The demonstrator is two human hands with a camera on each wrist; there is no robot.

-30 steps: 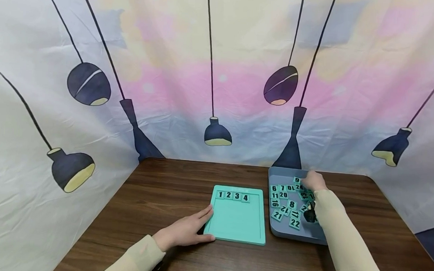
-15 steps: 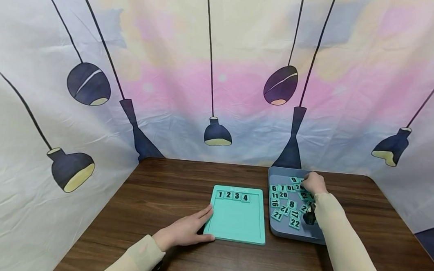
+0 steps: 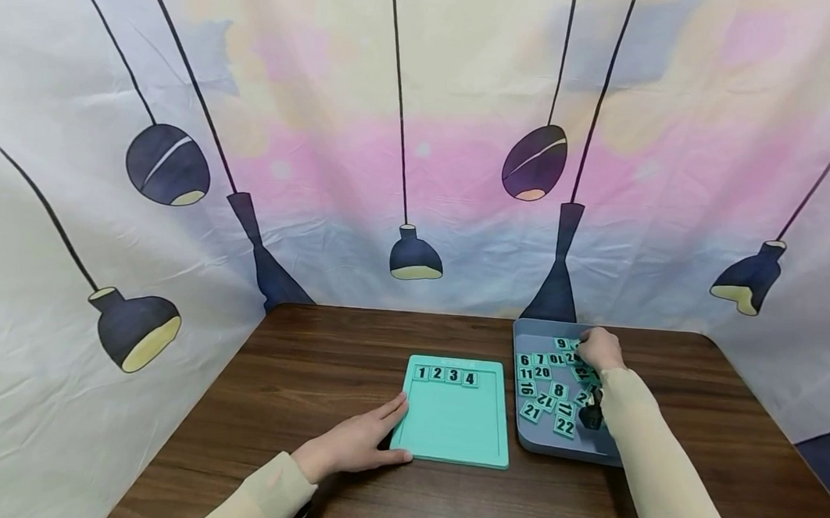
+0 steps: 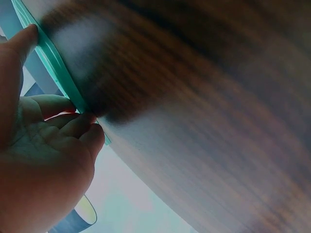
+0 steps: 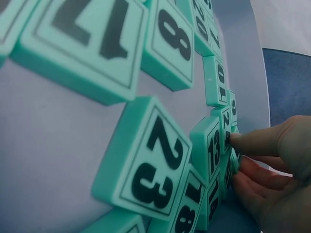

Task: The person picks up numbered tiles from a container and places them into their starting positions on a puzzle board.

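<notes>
My left hand point(image 3: 354, 441) rests against the left edge of a mint-green square board point(image 3: 452, 421), its fingers nearly straight; the left wrist view shows the thumb and fingertips touching the board's rim point(image 4: 53, 63). Number tiles 1 to 4 stand in a row along the board's top. Over the far right part of a grey-blue tray point(image 3: 534, 332), my right hand point(image 3: 600, 349) pinches a green number tile point(image 5: 236, 156) between thumb and fingers. Its number is mostly hidden. Tiles 24 point(image 5: 225, 130) and 13 point(image 5: 213, 148) lie close to the fingertips.
Several loose tiles lie at mixed angles in the tray, among them 8 point(image 3: 557, 390), 21 point(image 3: 531, 410) and 22 point(image 3: 564, 428). The tray stands right of the board on a brown wooden table point(image 3: 311, 363). A lamp-patterned cloth point(image 3: 349, 169) hangs behind.
Tile 9 has turned and shifted slightly left at the tray's far side, beside my right fingers. My left hand and the board hold their place.
</notes>
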